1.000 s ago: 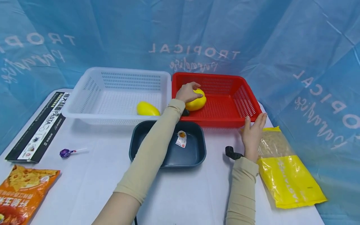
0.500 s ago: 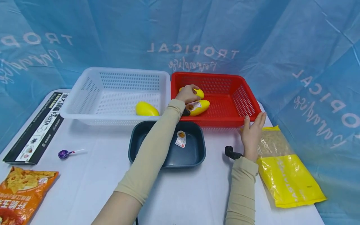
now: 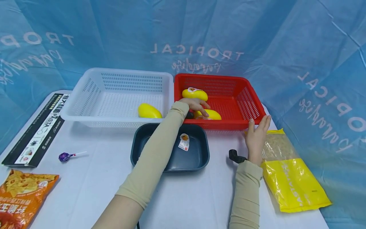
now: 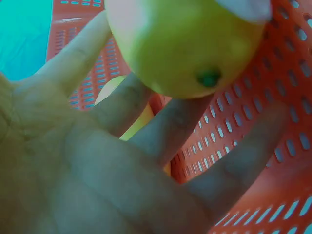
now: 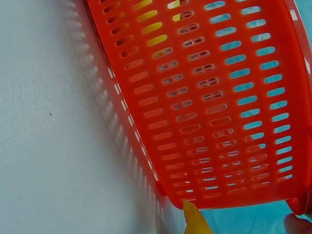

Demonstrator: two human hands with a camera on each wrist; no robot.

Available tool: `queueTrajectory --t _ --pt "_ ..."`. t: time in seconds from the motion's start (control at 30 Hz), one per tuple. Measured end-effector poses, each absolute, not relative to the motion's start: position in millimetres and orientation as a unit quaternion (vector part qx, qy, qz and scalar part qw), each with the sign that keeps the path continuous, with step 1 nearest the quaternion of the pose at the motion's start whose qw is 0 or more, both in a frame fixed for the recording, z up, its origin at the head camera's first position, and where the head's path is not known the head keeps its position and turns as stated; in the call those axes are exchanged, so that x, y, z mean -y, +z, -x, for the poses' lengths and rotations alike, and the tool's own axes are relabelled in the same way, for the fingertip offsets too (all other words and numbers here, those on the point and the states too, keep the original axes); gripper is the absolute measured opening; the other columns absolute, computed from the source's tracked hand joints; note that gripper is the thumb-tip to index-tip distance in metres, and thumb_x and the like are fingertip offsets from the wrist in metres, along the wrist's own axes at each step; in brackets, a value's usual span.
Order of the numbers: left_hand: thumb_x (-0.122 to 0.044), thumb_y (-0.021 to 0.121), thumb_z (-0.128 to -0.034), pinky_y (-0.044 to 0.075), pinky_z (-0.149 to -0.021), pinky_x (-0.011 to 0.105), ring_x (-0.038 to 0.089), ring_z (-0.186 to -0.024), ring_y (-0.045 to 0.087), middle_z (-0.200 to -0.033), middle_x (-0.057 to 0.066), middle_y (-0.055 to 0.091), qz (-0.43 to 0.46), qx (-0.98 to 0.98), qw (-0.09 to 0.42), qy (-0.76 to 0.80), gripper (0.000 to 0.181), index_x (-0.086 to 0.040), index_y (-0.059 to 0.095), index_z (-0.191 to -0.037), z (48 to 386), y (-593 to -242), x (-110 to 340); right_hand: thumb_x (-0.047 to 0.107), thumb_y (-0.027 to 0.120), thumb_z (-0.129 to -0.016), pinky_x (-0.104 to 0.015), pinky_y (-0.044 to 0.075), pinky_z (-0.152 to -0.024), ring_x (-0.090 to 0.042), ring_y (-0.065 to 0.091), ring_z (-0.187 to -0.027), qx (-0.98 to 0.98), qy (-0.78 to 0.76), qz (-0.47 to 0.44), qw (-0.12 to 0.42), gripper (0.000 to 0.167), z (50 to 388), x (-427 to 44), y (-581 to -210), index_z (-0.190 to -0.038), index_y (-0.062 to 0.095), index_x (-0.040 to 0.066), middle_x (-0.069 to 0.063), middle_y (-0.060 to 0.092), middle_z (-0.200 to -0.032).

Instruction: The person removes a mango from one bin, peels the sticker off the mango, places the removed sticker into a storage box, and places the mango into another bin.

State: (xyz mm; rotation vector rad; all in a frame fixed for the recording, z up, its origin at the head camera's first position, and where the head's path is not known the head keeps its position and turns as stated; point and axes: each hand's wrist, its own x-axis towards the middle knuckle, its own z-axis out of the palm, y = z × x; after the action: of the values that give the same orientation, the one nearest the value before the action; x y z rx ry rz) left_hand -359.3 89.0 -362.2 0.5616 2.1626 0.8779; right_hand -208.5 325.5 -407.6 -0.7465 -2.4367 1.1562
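Observation:
In the head view my left hand is inside the red basket, its spread fingers over the nearer yellow fruit. The left wrist view shows my left hand with fingers extended against that yellow fruit, a green dot on its end. Another yellow fruit with a label lies behind, near the basket's back left. My right hand, fingers straight, rests against the basket's front right corner; a bit of this hand shows beside the red basket in the right wrist view.
A white basket with a yellow fruit stands left. In front is a dark tray holding a label. A black box, lollipop and orange bag lie left; a yellow bag lies right.
My left hand has left the rear labelled fruit and come forward to the nearer one, which now sits slightly farther right and closer to the front wall. My right hand has stayed put.

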Motion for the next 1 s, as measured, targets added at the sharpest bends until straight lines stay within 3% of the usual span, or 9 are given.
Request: queueTrajectory --t 0.3,0.5,0.73,1.0 --pt "-0.016 0.071 -0.0854 0.052 -0.086 0.026 0.021 -0.113 0.047 -0.147 0.01 0.038 -0.231 -0.828 0.378 0.343 0.071 -0.026 0.039 -0.148 356.5 -359.9 -94.2 0.047 0.035 -0.101 -0.048 0.022 -0.119 -0.023 0.0 -0.153 0.861 0.403 0.261 0.169 0.073 206.2 -328.9 -408.7 -0.156 -0.007 0.024 0.006 -0.013 -0.164" --pt "-0.001 0.067 -0.0864 0.051 -0.078 0.028 0.023 -0.094 0.049 -0.149 0.014 0.034 -0.205 -0.802 0.393 0.4 0.069 -0.021 0.041 -0.147 346.0 -354.2 -92.8 0.048 0.036 -0.101 -0.048 0.024 -0.118 -0.025 0.002 -0.153 0.863 0.397 0.259 0.174 0.074 204.9 -329.1 -410.2 -0.156 -0.005 0.021 0.005 -0.012 -0.164" --pt "0.0 0.068 -0.082 0.054 -0.082 0.027 0.023 -0.115 0.044 -0.142 0.008 0.043 -0.2 -0.849 0.329 0.361 0.067 -0.027 0.05 -0.141 363.5 -371.0 -94.6 0.05 0.035 -0.1 -0.047 0.023 -0.119 -0.024 0.002 -0.153 0.862 0.398 0.262 0.174 0.073 205.3 -327.1 -409.8 -0.156 -0.006 0.025 0.006 -0.011 -0.164" --pt "-0.008 0.074 -0.0814 0.053 -0.091 0.03 0.024 -0.117 0.042 -0.135 0.007 0.047 -0.198 -0.865 0.302 0.349 0.066 -0.029 0.05 -0.14 372.8 -377.4 -92.9 0.051 0.035 -0.1 -0.047 0.023 -0.119 -0.023 0.002 -0.153 0.86 0.399 0.262 0.179 0.073 207.7 -324.4 -410.0 -0.156 -0.005 0.025 0.007 -0.012 -0.164"
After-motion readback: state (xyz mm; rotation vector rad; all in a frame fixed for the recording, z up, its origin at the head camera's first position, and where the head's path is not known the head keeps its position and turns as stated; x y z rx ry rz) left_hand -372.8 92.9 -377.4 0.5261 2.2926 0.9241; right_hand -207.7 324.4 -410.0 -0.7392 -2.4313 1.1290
